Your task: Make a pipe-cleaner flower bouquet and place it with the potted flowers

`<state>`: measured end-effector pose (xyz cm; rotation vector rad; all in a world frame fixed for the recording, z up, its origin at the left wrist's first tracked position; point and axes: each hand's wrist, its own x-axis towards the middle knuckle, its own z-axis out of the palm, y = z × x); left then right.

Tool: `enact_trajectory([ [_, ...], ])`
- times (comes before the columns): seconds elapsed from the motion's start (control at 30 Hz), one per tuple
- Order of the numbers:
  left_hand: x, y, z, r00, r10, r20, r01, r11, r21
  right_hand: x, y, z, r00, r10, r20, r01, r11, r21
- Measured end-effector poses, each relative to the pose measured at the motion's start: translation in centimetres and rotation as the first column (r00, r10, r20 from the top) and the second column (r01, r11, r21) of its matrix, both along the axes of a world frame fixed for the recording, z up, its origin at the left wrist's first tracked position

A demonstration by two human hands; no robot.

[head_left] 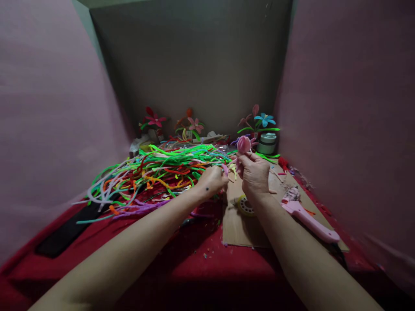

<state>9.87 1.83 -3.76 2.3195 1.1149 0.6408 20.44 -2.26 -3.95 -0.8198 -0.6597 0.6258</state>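
Our right grip (256, 175) pinches a pink chenille bud (244, 144), likely mid-shaping, next needing steadiness; our left grip (212, 179) curls alongside, contents unclear.

The left forearm (129, 250) and right forearm (300, 246) are stretched forward, bare, and angled inward. The left grip (214, 180) is curled into a fist — a small dark mark is seen near the wrist. The right grip (256, 172) is held just beside it, thumb and fingers pinched together.
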Motion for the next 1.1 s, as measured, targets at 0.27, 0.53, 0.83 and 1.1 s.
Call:
enact_trajectory([
  [0.27,-5.7,-0.7,2.6,0.916,-0.008,0.401,0.135,0.948,-0.289,-1.5,-0.5,-0.2,0.935,0.275,-0.224,-0.307,0.944,-0.121],
  [0.53,-7.1,-0.9,0.4,0.765,-0.032,0.644,0.3,0.901,-0.312,-3.3,-0.8,-1.4,0.867,0.433,-0.247,-0.483,0.852,-0.201],
  [0.83,-7.0,-1.8,-0.3,0.814,-0.05,0.578,0.307,0.882,-0.356,-4.5,-0.5,-2.8,0.924,0.369,-0.103,-0.383,0.89,-0.247],
  [1.1,-6.1,-2.8,-0.7,0.85,0.02,0.527,0.193,0.918,-0.346,-5.3,-1.1,-2.4,0.947,0.31,-0.085,-0.32,0.932,-0.17],
])
